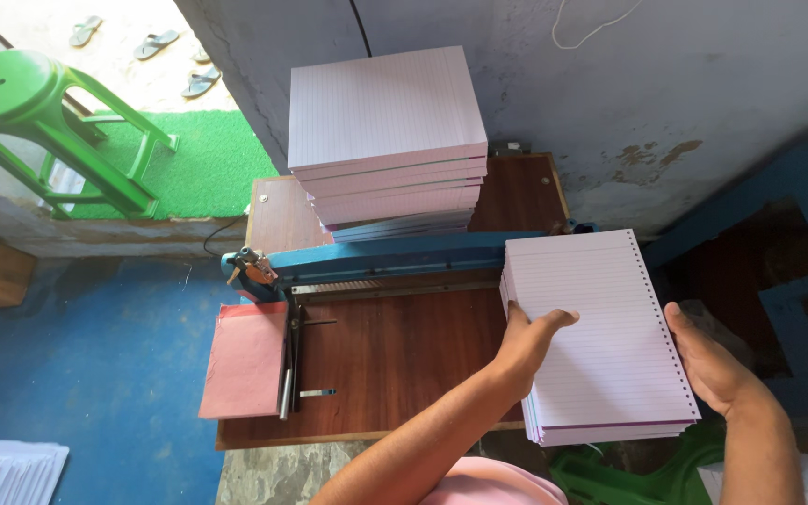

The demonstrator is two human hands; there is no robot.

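A thick sheaf of lined white paper (605, 318) with a punched row of holes along its right edge is held between both hands at the right end of the brown table (395, 355). My left hand (527, 339) grips its left edge, thumb on top. My right hand (708, 360) presses against its punched right edge. A tall pile of lined paper blocks (385, 140) stands at the back of the table, behind the blue punching machine (376, 262).
A pink card sheet (245, 360) lies at the table's left front. A green plastic stool (44, 122) stands at the doorway on a green mat. More white paper (2, 472) lies on the blue floor, bottom left. A grey wall rises behind the table.
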